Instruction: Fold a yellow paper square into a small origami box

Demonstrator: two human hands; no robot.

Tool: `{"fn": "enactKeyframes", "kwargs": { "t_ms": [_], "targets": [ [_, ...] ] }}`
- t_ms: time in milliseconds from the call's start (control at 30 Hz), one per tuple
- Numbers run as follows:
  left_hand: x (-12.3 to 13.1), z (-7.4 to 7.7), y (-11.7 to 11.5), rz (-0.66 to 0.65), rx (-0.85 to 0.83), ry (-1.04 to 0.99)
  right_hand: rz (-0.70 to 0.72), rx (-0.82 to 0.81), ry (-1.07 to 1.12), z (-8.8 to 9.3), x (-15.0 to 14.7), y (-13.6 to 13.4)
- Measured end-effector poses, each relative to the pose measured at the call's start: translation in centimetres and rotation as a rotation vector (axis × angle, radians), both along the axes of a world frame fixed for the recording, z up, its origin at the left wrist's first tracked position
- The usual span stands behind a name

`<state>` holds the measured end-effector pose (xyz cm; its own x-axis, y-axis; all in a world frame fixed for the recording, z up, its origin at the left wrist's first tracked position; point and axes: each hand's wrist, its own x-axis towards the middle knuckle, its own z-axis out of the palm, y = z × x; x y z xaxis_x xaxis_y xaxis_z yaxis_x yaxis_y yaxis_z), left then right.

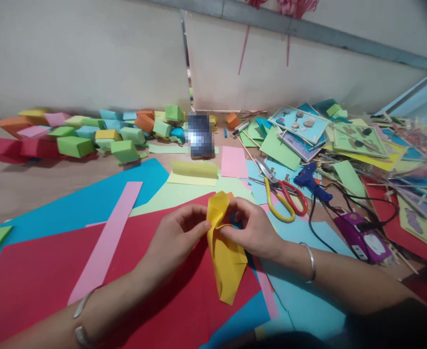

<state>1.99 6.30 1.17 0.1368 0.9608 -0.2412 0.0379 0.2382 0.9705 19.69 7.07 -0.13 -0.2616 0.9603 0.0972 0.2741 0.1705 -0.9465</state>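
Observation:
A piece of yellow paper (228, 264), creased and partly folded, is held up between my two hands over a red paper sheet (133, 286). My left hand (179, 232) pinches its left edge with the thumb in front. From the other side my right hand (253, 225) grips the upper part, its thumb against a fold and some fingers hidden behind. The paper's lower end hangs toward me. A pink paper strip (107, 237) lies on the red sheet left of my left hand. Scissors (280, 191) with one yellow and one red handle lie beyond my right hand.
Folded paper boxes (75, 146) in several colours crowd the back left. A phone-like device (200, 135), blurred out, stands at the back. On the right are a blue glue gun (312, 180), a purple power strip (362, 237) with black cables, and piled picture cards (300, 123).

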Motion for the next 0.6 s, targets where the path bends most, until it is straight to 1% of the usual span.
{"fn": "enactKeyframes", "kwargs": {
  "t_ms": [100, 300, 367, 467, 533, 600],
  "targets": [
    [0.0, 0.03, -0.13, -0.009, 0.004, 0.011, 0.042, 0.039, -0.069, 0.18, 0.22, -0.08],
    [-0.15, 0.51, -0.17, -0.045, 0.051, 0.048, 0.031, 0.152, -0.115, 0.1, 0.7, 0.31],
    [-0.11, 0.42, -0.13, -0.041, 0.061, 0.065, 0.071, 0.143, -0.135, 0.19, 0.73, 0.33],
    [-0.01, 0.12, -0.15, -0.051, 0.063, 0.111, 0.137, 0.076, -0.144, 0.42, 0.68, 0.22],
    [-0.03, 0.0, -0.26, -0.09, 0.088, 0.147, 0.125, 0.036, -0.141, 0.52, 0.68, 0.18],
    [-0.11, -0.01, -0.42, -0.154, 0.129, 0.164, 0.074, 0.013, -0.147, 0.56, 0.75, 0.23]
  ]
}}
